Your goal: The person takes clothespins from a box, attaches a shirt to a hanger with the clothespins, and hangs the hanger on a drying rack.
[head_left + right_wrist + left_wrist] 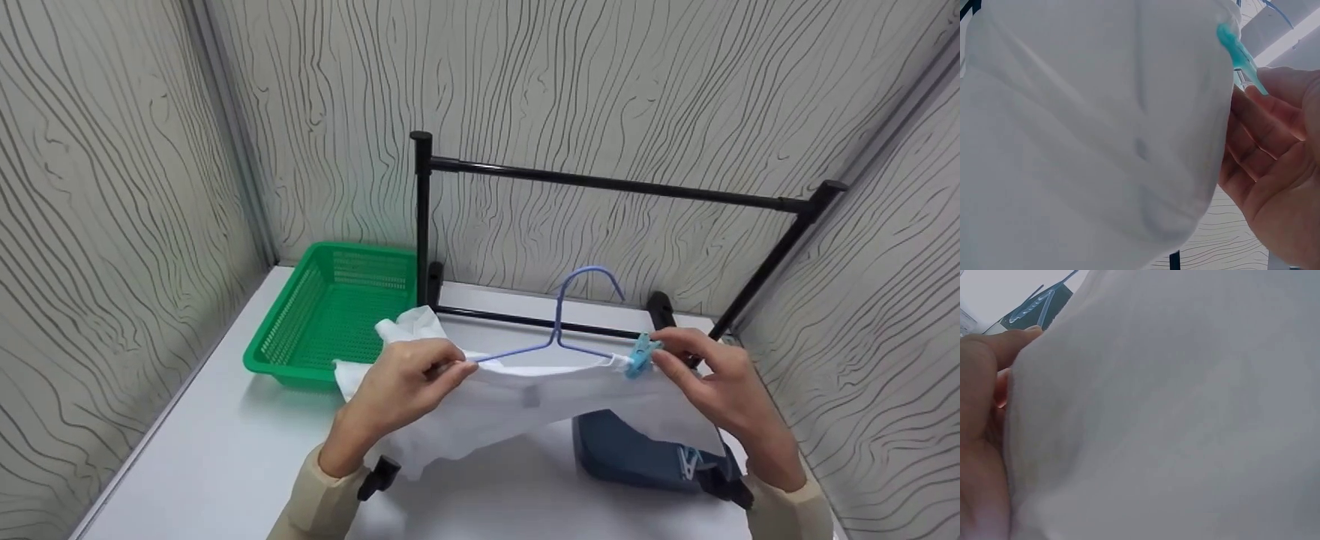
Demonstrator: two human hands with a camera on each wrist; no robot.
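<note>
A white garment (525, 390) hangs by its top edge from a blue wire hanger (559, 315), whose hook points up. My left hand (401, 382) pinches the hanger's left arm together with the cloth. At the right end, a light blue clothespin (641, 355) clips the cloth to the hanger. My right hand (709, 375) holds the clothespin's handles between thumb and forefinger. In the right wrist view, the thumb lies against the handle of the teal clothespin (1239, 53). Cloth (1157, 405) fills most of the left wrist view and hides the left fingertips in part.
A green plastic basket (274, 367) stands at the back left, with part of the garment near its rim. Behind the hanger rises a black metal rack (615, 182). Under the garment sits a dark blue container (622, 457), with another clothespin (688, 461) at its right.
</note>
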